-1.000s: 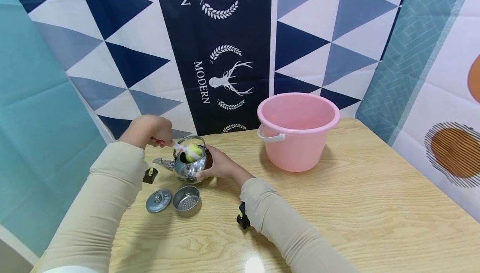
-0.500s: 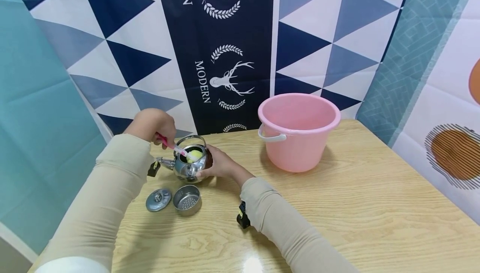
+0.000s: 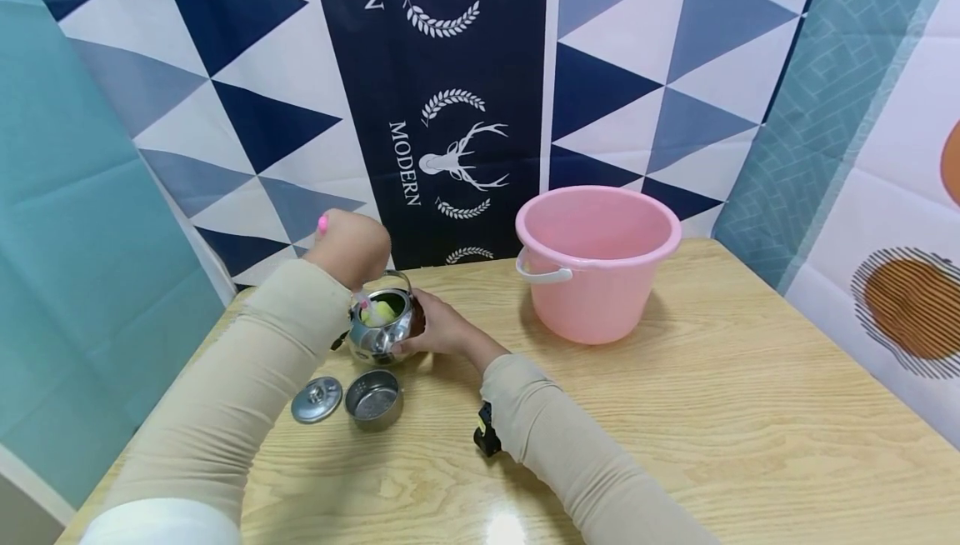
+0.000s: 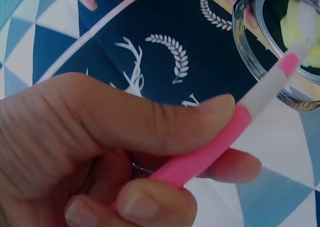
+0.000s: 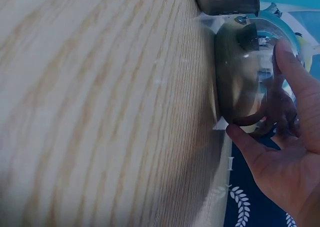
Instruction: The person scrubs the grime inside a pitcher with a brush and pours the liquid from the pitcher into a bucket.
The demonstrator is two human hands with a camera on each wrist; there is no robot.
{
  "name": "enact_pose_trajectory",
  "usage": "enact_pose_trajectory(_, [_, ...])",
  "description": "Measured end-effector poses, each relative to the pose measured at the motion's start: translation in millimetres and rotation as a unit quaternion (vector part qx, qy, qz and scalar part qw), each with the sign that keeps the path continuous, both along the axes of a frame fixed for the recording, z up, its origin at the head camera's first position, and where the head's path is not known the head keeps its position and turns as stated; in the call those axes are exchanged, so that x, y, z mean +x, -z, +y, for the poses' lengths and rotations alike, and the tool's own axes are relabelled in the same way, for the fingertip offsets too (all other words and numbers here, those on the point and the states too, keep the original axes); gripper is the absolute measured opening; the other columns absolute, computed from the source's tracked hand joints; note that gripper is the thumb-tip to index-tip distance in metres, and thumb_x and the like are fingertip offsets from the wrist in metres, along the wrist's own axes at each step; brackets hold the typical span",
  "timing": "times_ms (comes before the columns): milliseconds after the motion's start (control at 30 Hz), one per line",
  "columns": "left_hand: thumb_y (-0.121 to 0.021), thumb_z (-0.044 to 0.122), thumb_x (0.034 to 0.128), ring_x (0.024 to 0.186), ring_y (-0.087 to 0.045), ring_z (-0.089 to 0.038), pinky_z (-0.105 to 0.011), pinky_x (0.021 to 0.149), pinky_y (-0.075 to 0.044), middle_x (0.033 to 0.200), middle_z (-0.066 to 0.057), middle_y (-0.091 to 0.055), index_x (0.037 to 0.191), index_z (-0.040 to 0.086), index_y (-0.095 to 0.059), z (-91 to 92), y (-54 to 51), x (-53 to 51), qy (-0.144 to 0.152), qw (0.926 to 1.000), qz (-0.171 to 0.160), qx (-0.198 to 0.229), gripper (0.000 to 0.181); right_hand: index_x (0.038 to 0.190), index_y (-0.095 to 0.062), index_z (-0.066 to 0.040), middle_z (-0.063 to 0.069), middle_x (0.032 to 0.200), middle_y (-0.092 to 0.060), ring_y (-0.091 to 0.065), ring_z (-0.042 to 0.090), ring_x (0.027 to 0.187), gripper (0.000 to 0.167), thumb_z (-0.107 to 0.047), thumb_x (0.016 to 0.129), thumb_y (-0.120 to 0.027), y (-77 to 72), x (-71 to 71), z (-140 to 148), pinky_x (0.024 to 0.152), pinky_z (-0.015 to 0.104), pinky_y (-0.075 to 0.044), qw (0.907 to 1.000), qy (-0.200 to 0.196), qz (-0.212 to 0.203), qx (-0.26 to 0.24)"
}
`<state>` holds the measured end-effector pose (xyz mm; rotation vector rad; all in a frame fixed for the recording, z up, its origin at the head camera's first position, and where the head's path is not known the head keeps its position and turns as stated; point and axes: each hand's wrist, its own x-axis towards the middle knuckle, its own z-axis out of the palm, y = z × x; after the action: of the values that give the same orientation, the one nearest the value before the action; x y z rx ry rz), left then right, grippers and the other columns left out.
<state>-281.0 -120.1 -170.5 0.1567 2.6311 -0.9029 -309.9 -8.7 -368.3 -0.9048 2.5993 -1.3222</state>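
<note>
Two hands are busy at a shiny kettle (image 3: pixel 371 345) on the table (image 3: pixel 675 420), left of a pink bucket (image 3: pixel 588 305). We see the left hand (image 3: pixel 351 245) gripping a pink-handled brush (image 4: pixel 202 159), its yellow head (image 3: pixel 382 313) partly hidden inside; the right hand (image 3: pixel 444 327) clasps the kettle's side. From above, the left sleeve (image 3: pixel 262 337) hides the spout from us.

A wood-grain table (image 3: pixel 712 437) is carrying a shiny kettle (image 3: pixel 372 343); a lid (image 3: pixel 317 400) and a metal strainer (image 3: pixel 373 422) are lying nearby, and a pink bucket (image 3: pixel 588 303) is standing apart.
</note>
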Motion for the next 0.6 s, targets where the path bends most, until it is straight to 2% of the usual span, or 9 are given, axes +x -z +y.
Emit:
enact_pose_trajectory(100, [-0.052,0.021,0.0944,0.078,-0.052,-0.021,-0.035,0.077,-0.046,0.088,-0.004,-0.057,0.097,0.009,-0.065,9.5,3.7,3.0,-0.014,0.9996,0.014,-0.020,0.018,0.147,-0.034,-0.007,0.006,0.137,-0.050,-0.046,0.016,0.126,0.092,-0.025,0.074,-0.087,-0.8,0.9,0,0.109,0.031,-0.031,1.0000,0.003,-0.006,0.000])
enact_pose_trajectory(200, [-0.050,0.018,0.0950,0.064,-0.047,-0.017,-0.028,0.067,-0.044,0.078,-0.004,-0.052,0.093,0.009,-0.062,16.9,7.8,1.0,-0.054,0.9974,0.010,-0.046,0.016,0.147,-0.035,-0.006,0.007,0.136,-0.051,-0.047,0.017,0.124,0.092,-0.024,0.074,-0.088,-1.1,1.5,1,0.109,0.031,-0.032,1.0000,0.002,-0.008,-0.004])
enact_pose_trajectory(267, [-0.053,0.015,0.0932,0.059,-0.045,-0.014,-0.025,0.062,-0.043,0.074,-0.003,-0.049,0.092,0.009,-0.062,18.3,11.2,-0.7,-0.076,0.9956,0.009,-0.054,0.011,0.146,-0.036,-0.005,0.008,0.135,-0.051,-0.047,0.017,0.124,0.091,-0.025,0.073,-0.088,-0.9,2.0,1,0.108,0.031,-0.033,0.9999,0.001,-0.009,-0.005])
enact_pose_trajectory(367, [-0.056,0.014,0.0919,0.066,-0.049,-0.015,-0.025,0.066,-0.048,0.078,-0.004,-0.054,0.092,0.008,-0.065,11.2,13.8,-0.9,-0.081,0.9963,0.020,-0.022,0.011,0.146,-0.035,-0.005,0.008,0.136,-0.051,-0.046,0.018,0.126,0.092,-0.026,0.073,-0.088,-0.6,2.5,0,0.109,0.031,-0.032,1.0000,0.003,-0.006,-0.004])
enact_pose_trajectory(467, [-0.053,0.015,0.0935,0.083,-0.055,-0.019,-0.031,0.081,-0.051,0.095,-0.008,-0.062,0.097,0.006,-0.067,-2.7,12.9,0.3,-0.066,0.9966,0.023,0.043,0.018,0.147,-0.035,-0.005,0.009,0.137,-0.050,-0.045,0.018,0.127,0.093,-0.026,0.073,-0.088,-1.0,2.8,-1,0.110,0.032,-0.031,1.0000,0.002,-0.001,-0.006])
enact_pose_trajectory(533, [-0.053,0.014,0.0936,0.094,-0.056,-0.023,-0.039,0.095,-0.047,0.104,-0.010,-0.063,0.096,0.004,-0.068,-12.8,10.3,-0.5,-0.065,0.9943,0.011,0.084,0.019,0.148,-0.035,-0.006,0.009,0.138,-0.050,-0.045,0.019,0.127,0.093,-0.026,0.073,-0.088,-1.2,3.1,-1,0.110,0.032,-0.031,0.9999,0.004,0.001,-0.010])
enact_pose_trajectory(600, [-0.055,0.013,0.0935,0.091,-0.054,-0.023,-0.041,0.096,-0.045,0.097,-0.009,-0.062,0.085,0.006,-0.066,-23.0,8.2,-3.5,-0.069,0.9905,-0.018,0.118,0.016,0.148,-0.035,-0.007,0.009,0.138,-0.050,-0.046,0.019,0.127,0.093,-0.025,0.073,-0.088,-1.3,3.8,-1,0.109,0.032,-0.032,0.9999,0.005,-0.001,-0.012])
